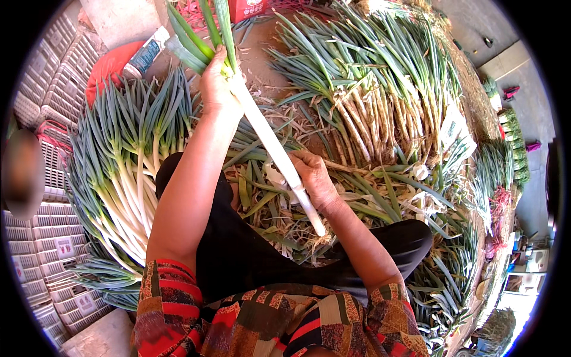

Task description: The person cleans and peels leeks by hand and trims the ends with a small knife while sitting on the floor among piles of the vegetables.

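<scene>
A long green onion (269, 135) slants across the middle, its green leaves at the top and its white root end low on the right. Just below the leaves, my left hand (217, 89) is closed around it. My right hand (315, 178) has its fingers curled against the lower white shaft, gripping at its side; the fingertips are partly hidden. The shaft looks clean and white, with short roots at its tip. Beneath it, stripped leaves and skins (262, 199) lie heaped between my crossed legs.
Clean white-stemmed onions (128, 184) are piled on the left. Unpeeled, soil-stained onions (375, 113) lie at the far right. White plastic crates (59, 238) are stacked along the left edge. Tied green bundles (516, 143) lie farther right. A red bag (107, 68) is behind the clean pile.
</scene>
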Demonstrator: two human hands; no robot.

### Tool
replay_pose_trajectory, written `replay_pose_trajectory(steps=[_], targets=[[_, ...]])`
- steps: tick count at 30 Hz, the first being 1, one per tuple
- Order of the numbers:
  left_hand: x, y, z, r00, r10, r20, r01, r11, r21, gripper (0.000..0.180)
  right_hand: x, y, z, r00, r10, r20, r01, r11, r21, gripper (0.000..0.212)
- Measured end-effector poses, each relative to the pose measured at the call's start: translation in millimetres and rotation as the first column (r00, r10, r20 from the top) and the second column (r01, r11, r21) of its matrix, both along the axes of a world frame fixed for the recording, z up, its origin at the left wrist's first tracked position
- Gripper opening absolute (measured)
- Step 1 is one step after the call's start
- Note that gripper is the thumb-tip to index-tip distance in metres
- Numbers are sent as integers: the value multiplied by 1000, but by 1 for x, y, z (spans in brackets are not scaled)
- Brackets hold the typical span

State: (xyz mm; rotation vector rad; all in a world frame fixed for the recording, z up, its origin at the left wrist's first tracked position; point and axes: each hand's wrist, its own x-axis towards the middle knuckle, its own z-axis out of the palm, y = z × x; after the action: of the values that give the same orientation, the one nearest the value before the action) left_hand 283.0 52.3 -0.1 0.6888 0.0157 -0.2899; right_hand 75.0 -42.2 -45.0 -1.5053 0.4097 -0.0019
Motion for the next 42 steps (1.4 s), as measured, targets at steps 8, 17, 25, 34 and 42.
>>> replay_pose_trajectory(steps=[8, 17, 25, 34, 42], targets=[[-9, -7, 2, 994, 106, -7, -106, 992, 72, 19, 6, 1, 3, 963, 70, 259, 41, 916, -400, 21], [-10, -9, 1, 996, 86, 12, -87, 993, 82, 22, 1, -4, -12, 995, 23, 94, 15, 924, -382, 22], [-4, -2, 6, 989, 143, 34, -146, 983, 112, 23, -7, -8, 3, 966, 257, -1, -254, 954, -158, 42], [-3, 2, 11, 973, 191, 133, -211, 965, 155, 20, -42, -17, -41, 922, 363, 135, -53, 464, -884, 13], [-6, 1, 14, 952, 243, 187, -267, 956, 120, 20, -115, -23, -154, 539, 357, -763, -824, 38, -565, 9]])
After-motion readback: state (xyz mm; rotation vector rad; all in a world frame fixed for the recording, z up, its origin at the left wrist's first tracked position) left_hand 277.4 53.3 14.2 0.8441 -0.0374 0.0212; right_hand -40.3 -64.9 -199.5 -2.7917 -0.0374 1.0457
